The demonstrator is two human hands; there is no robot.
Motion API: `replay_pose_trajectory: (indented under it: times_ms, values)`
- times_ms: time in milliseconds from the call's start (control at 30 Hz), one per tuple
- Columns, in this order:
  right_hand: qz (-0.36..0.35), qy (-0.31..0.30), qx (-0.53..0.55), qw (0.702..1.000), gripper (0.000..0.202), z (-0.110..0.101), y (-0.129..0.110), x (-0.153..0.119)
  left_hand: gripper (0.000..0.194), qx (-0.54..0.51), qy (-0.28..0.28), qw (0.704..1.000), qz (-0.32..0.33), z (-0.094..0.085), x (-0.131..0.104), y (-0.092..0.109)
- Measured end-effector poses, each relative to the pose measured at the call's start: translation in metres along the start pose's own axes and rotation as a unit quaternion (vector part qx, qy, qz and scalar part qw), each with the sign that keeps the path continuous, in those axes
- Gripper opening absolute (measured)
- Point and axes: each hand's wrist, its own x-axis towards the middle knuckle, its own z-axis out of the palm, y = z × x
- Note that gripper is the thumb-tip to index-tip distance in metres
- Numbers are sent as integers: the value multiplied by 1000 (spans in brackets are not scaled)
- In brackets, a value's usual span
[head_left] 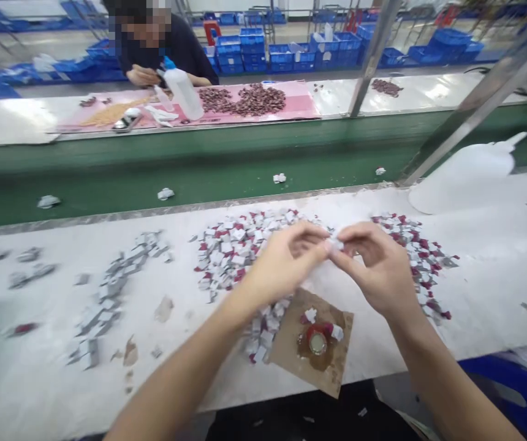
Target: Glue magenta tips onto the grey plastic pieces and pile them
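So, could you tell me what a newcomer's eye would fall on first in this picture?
Probably the two hands meeting at the centre: the left hand and right hand pinch one small white piece between their fingertips. Around them, heaps of small white and red pieces cover the white table. Just below the hands, a stained brown card bears a small red-rimmed cap.

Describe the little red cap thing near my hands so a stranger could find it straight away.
On the white table, a brown cardboard scrap lies below the hands. The red cap sits on its stained middle, the only round piece there.
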Motion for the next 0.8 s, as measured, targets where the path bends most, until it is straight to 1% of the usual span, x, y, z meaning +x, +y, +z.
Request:
replay_pose_trajectory:
  times_ms: [67,100,133,167,233,300,367,400,433,500,567,600,633,667,700,733,767,800]
  values:
    - [-6,-5,8,1000,11,5,-13,-31,17,-87,3,996,-6,17,-39,-11]
    - [1,-18,12,1000,10,5,-17,-44,16,-111,19,994,-5,23,-56,-17]
    - [15,-33,14,999,10,4,-22,-56,14,-112,47,993,6,29,-70,-23]
    - [37,-47,18,998,12,2,-25,-66,13,-87,83,992,25,34,-83,-29]
    - [100,-73,27,992,18,-2,-32,-83,13,21,156,983,92,43,-105,-37]
    - [167,-89,39,981,26,-3,-39,-97,13,146,201,953,176,52,-123,-42]
    - [215,-82,46,972,32,0,-43,-108,18,226,220,919,237,62,-137,-44]
    - [225,-77,47,970,34,2,-44,-113,23,246,226,907,256,67,-142,-45]
    - [227,-68,46,970,35,3,-43,-116,29,252,227,902,267,70,-148,-46]
    - [220,-56,46,973,35,4,-38,-121,41,242,210,907,273,69,-159,-48]
    - [228,-48,44,971,35,0,-29,-124,48,233,193,918,255,56,-174,-53]
    - [241,-41,40,969,35,-3,-24,-125,47,240,204,921,229,45,-182,-58]
    - [254,-35,37,966,35,-6,-19,-126,41,255,237,919,184,30,-192,-63]
    - [265,-32,33,963,34,-8,-15,-128,33,275,288,909,122,13,-201,-69]
    - [272,-32,30,961,33,-10,-11,-130,23,298,352,886,44,-6,-211,-75]
    - [277,-34,28,960,33,-11,-9,-133,16,317,421,849,-43,-26,-220,-82]
    - [277,-37,29,960,33,-11,-7,-135,14,332,482,801,-121,-46,-227,-88]
    - [277,-37,30,960,33,-10,-6,-137,15,345,532,752,-181,-64,-233,-93]
